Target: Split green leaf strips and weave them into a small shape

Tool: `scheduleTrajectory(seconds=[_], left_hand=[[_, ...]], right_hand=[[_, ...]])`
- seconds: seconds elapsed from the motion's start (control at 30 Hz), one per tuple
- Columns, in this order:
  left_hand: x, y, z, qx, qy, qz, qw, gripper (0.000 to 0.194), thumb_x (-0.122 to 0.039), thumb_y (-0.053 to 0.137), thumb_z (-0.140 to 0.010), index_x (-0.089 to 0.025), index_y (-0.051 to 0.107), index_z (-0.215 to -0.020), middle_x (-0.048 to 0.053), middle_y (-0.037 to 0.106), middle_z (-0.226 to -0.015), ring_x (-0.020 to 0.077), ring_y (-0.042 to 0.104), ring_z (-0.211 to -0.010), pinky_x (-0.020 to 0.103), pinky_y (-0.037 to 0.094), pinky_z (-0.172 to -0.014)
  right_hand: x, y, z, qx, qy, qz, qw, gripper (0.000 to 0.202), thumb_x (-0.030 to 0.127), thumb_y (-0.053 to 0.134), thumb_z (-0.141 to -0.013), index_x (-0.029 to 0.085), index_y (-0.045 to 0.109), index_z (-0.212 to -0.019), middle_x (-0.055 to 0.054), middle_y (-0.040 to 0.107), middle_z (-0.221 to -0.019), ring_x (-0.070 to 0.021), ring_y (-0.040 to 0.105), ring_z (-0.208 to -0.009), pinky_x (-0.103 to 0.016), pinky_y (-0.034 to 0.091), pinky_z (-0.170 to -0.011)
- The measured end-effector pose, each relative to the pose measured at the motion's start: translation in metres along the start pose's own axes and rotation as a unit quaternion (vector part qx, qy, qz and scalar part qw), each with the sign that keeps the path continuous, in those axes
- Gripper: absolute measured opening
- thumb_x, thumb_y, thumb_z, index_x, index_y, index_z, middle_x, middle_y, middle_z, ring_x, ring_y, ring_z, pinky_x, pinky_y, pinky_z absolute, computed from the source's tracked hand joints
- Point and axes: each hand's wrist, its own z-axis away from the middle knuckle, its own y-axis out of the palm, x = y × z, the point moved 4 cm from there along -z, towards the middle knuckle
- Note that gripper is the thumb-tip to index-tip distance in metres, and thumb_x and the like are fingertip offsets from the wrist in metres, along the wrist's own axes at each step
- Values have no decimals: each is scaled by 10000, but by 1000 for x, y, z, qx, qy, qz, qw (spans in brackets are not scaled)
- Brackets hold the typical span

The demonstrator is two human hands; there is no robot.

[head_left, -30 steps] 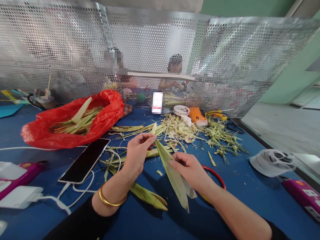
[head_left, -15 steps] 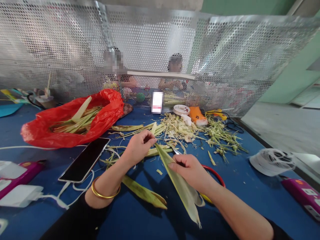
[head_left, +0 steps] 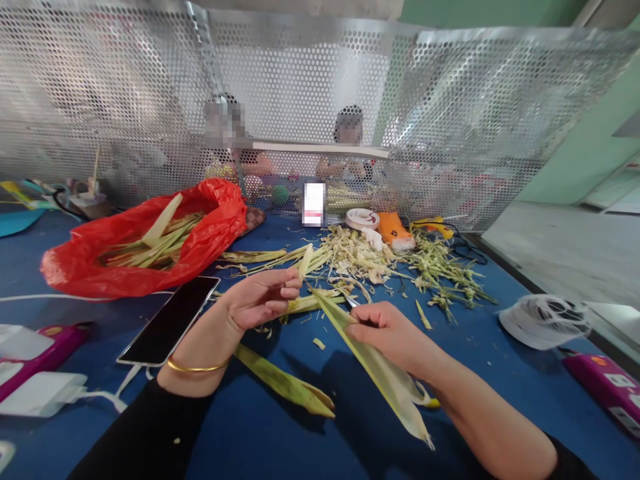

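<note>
Left hand (head_left: 263,298): hanging loosely open, fingers half curled, near the pale leaf's narrow tip.
Right hand (head_left: 385,333): pinching the pale leaf (head_left: 389,385) between thumb and fingers.
Pale leaf: slanting above the bench (head_left: 280,443).
Green leaf (head_left: 287,383): lying between the forearms.
Red bag (head_left: 125,280): holding leaf strips (head_left: 160,248), beyond the dark phone (head_left: 171,321).

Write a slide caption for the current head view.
Right hand pinches a pale green leaf beside a red bag of leaves on a blue table.
</note>
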Motion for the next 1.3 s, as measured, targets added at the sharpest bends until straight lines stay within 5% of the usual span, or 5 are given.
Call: scheduleTrajectory(seconds=[0.2,0.4,0.6,0.8,1.3], left_hand=[[-1,-3,-4,-160,156,-115,968,253,-347,764,-652,-130,644,-704,6,596,-666,57,523,-535,127,357,-415],[30,23,-7,-77,127,-180,972,325,-397,740,-687,-143,713,-889,76,715,-837,149,653,-761,221,495,-669],[37,22,-8,-162,126,-53,977,80,-223,640,-765,-144,628,-766,6,630,-647,112,621,-573,216,495,-573],[33,19,-9,-149,101,2,984,186,-187,689,-725,-148,527,-641,-77,365,-501,-3,250,-360,126,156,-323],[43,34,-4,-69,119,-37,990,438,-565,617,-744,-137,633,-834,1,505,-646,23,279,-414,190,136,-369]], right_hand=[[2,-2,0,-48,-25,7,998,311,345,545,-777,191,380,-563,63,280,-531,-74,258,-497,-211,215,-457],[-5,11,-6,-100,-43,38,993,318,359,512,-816,187,406,-571,58,323,-553,-85,298,-521,-221,248,-483],[8,-7,2,-87,-68,300,948,193,370,586,-815,194,594,-736,8,580,-657,-127,487,-589,-243,274,-524],[-21,-55,38,-118,69,504,853,151,351,624,-753,214,568,-784,-46,650,-754,-224,606,-680,-284,309,-536],[-63,-44,57,-129,21,463,876,705,142,445,-705,83,364,-1403,-192,618,-1141,-285,636,-921,-400,482,-806]])
